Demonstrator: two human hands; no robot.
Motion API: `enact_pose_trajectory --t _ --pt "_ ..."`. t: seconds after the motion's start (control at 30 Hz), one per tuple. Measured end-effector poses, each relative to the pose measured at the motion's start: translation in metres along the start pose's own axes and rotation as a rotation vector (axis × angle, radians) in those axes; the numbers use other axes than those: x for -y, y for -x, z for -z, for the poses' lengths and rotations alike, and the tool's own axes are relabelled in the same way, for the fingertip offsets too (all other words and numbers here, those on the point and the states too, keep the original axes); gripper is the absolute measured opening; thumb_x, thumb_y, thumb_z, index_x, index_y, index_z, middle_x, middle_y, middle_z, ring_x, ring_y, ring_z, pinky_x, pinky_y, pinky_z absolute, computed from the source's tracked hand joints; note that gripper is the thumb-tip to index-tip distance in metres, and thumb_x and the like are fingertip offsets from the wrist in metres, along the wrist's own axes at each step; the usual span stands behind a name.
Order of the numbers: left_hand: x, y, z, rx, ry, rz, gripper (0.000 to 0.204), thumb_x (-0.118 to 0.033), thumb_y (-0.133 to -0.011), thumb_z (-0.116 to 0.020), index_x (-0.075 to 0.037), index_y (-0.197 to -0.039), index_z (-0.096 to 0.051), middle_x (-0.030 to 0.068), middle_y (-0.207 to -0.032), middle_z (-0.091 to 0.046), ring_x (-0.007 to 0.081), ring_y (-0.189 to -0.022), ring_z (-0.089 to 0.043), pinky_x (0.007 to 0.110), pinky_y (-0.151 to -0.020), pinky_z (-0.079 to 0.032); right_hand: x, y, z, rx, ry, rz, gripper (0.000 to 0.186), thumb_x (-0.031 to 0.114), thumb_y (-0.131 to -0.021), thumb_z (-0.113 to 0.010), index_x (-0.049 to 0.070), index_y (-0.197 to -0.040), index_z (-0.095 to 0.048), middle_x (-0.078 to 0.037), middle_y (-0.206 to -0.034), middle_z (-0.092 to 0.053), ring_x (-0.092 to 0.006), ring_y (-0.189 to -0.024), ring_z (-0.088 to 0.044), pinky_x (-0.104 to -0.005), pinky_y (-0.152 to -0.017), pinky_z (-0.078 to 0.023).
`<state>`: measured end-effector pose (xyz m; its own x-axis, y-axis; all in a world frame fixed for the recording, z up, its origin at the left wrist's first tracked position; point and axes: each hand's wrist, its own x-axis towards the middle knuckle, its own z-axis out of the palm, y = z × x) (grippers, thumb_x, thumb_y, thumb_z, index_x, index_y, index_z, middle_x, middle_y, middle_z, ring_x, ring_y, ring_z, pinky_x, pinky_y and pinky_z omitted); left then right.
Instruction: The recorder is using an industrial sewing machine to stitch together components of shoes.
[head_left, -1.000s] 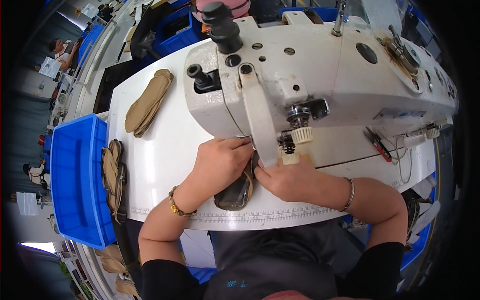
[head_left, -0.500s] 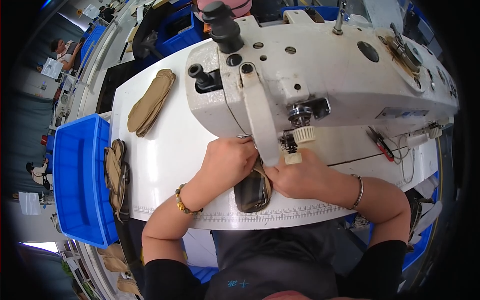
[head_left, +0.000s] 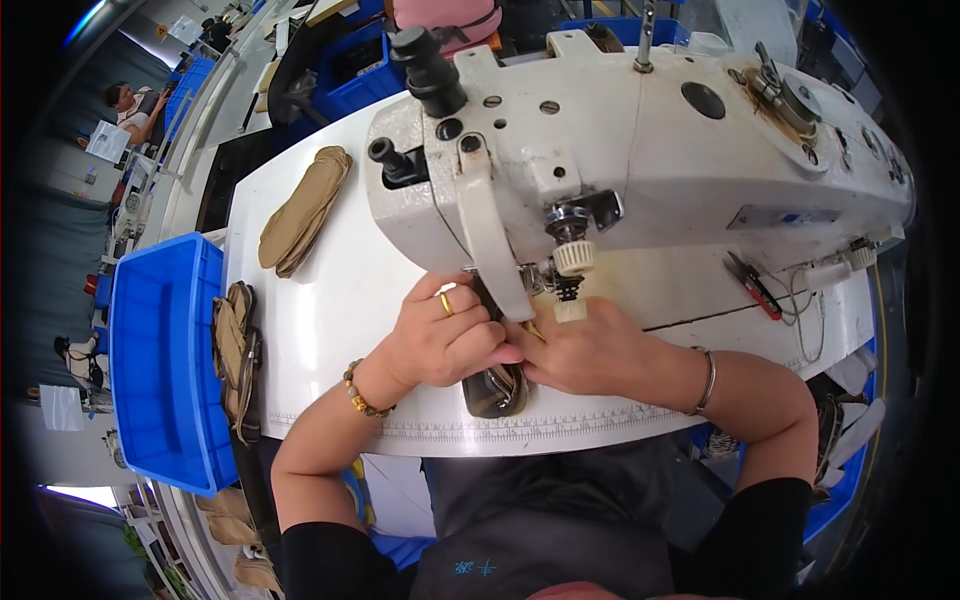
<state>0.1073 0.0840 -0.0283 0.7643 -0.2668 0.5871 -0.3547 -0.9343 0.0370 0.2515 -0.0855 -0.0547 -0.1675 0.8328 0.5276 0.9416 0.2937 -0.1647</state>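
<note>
Head view, two hands (head_left: 435,335) (head_left: 590,350), fingers (head_left: 465,325) pinching one dark pouch (head_left: 494,396), one sewing machine (head_left: 660,150)

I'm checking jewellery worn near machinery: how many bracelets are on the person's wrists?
2: a beaded bracelet on the wrist of the left hand and a silver bangle on the wrist of the right hand. None looks hidden.
</note>
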Motion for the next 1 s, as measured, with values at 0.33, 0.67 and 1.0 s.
enact_pose_trajectory --t 0.33,0.67,1.0 --pt "-0.031 -0.017 0.025 0.189 -0.085 0.341 0.015 -0.01 -0.079 -0.072 -0.013 -0.093 -0.072 -0.0016 -0.079 -0.064 0.0158 -0.07 -0.061 0.038 -0.076 -0.044 0.029 0.017 0.003 0.153 0.291 0.243 0.022 0.019 -0.071 -0.061 -0.001 -0.071 -0.069 -0.038 -0.09 -0.067 -0.0203 -0.054 -0.063 -0.0291 -0.044 -0.048" --pt "-0.059 -0.001 0.006 0.329 -0.264 0.275 0.033 -0.015 -0.073 -0.065 -0.007 -0.105 -0.073 -0.0016 -0.093 -0.059 0.0164 -0.094 -0.054 0.049 -0.102 -0.039 0.033 0.019 0.004 0.097 0.279 0.294 0.018 0.02 -0.073 -0.062 0.006 -0.062 -0.055 -0.027 -0.085 -0.07 -0.0118 -0.047 -0.052 -0.025 -0.042 -0.035" --pt "-0.057 0.002 0.004 0.347 -0.165 0.306 0.035 -0.019 -0.071 -0.068 -0.008 -0.104 -0.073 -0.0017 -0.087 -0.054 0.0173 -0.094 -0.053 0.059 -0.106 -0.033 0.027 0.017 0.004 0.042 0.201 0.374 0.017 0.019 -0.073 -0.06 0.002 -0.068 -0.062 -0.023 -0.08 -0.069 -0.0139 -0.05 -0.056 -0.025 -0.043 -0.038"
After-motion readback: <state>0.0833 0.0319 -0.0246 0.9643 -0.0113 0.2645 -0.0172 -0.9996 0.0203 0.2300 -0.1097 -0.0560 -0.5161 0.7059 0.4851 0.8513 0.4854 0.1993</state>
